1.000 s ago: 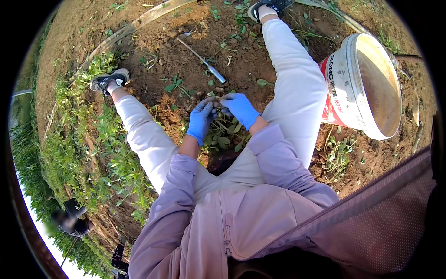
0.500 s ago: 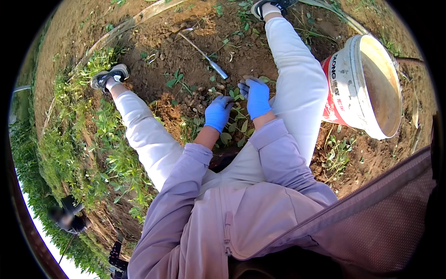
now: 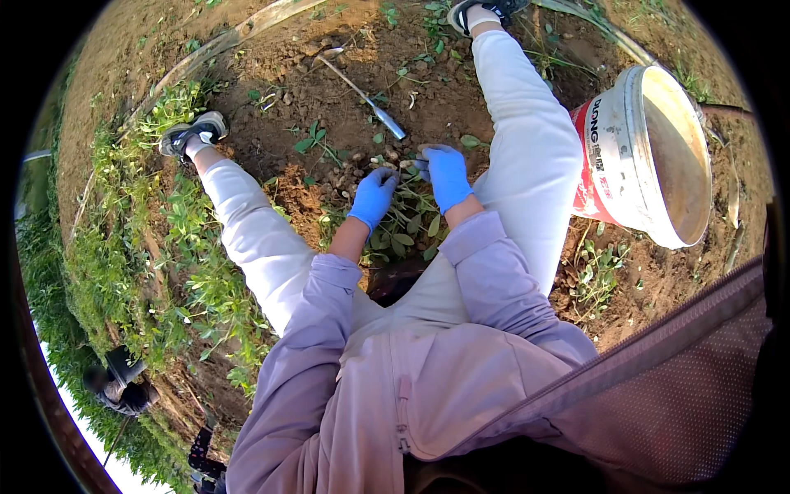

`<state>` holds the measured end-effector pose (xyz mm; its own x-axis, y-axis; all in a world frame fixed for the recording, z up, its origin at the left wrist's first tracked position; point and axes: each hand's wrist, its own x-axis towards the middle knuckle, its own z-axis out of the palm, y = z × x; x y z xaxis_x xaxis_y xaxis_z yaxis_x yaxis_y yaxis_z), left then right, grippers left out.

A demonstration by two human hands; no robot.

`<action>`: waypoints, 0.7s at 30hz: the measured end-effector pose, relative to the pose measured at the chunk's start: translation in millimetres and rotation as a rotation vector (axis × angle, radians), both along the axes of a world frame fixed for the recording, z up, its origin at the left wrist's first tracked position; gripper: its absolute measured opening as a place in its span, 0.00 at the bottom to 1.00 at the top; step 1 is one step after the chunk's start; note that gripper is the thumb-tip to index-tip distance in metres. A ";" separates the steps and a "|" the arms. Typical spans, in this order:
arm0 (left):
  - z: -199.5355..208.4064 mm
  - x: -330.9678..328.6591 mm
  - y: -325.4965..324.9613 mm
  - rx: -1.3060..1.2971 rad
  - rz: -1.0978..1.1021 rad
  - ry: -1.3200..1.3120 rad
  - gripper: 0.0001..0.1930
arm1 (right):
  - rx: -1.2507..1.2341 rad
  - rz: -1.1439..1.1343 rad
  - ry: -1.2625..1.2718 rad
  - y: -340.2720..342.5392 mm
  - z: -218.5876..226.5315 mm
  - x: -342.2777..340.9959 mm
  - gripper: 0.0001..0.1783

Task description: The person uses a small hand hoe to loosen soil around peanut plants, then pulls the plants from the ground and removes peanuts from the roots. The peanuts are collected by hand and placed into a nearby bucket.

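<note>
Both my hands wear blue gloves and work low over the soil between my spread legs. Leafy peanut plants lie beneath and between them. My right hand is closed, with its fingertips turned left around the root end of a plant. To its left, my left hand has its fingers curled in a pinch near the roots; whatever they hold is too small to make out. Pale peanut pods lie on the soil just beyond my left hand.
A small hand hoe with a metal handle lies on the soil ahead. At my right stands a white-and-red bucket, its mouth facing right. Green plants grow at the left. Another person is at the far left.
My left hand has moved left and slightly nearer, widening the gap between my hands. My right hand has shifted a little left, and more of the plant shows between them.
</note>
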<state>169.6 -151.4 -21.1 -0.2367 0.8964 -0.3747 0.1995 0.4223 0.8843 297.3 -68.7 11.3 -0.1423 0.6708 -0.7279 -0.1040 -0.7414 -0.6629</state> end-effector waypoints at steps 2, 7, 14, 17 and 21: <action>11.1 -4.3 -3.1 -0.134 0.038 -0.147 0.10 | 0.019 0.081 -0.050 -2.8 -7.0 -2.9 0.10; 44.5 4.6 -11.8 -0.093 0.183 -0.545 0.10 | 0.114 0.120 0.140 -15.2 -16.8 -11.6 0.12; 42.2 4.9 -13.3 0.052 0.332 -0.403 0.12 | 0.002 0.098 0.191 -21.2 21.1 -13.4 0.11; 39.2 3.7 -13.5 0.060 0.357 -0.342 0.11 | 0.111 0.246 0.116 -23.1 22.1 -13.6 0.11; 42.7 8.2 -12.8 0.059 0.327 -0.308 0.10 | 0.238 0.317 -0.026 -24.1 10.8 -14.0 0.10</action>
<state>177.8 -164.2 21.6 -0.3969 0.8151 -0.4221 -0.2121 0.3660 0.9061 283.3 -92.7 22.1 -0.3534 0.7470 -0.5631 0.1247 -0.5589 -0.8198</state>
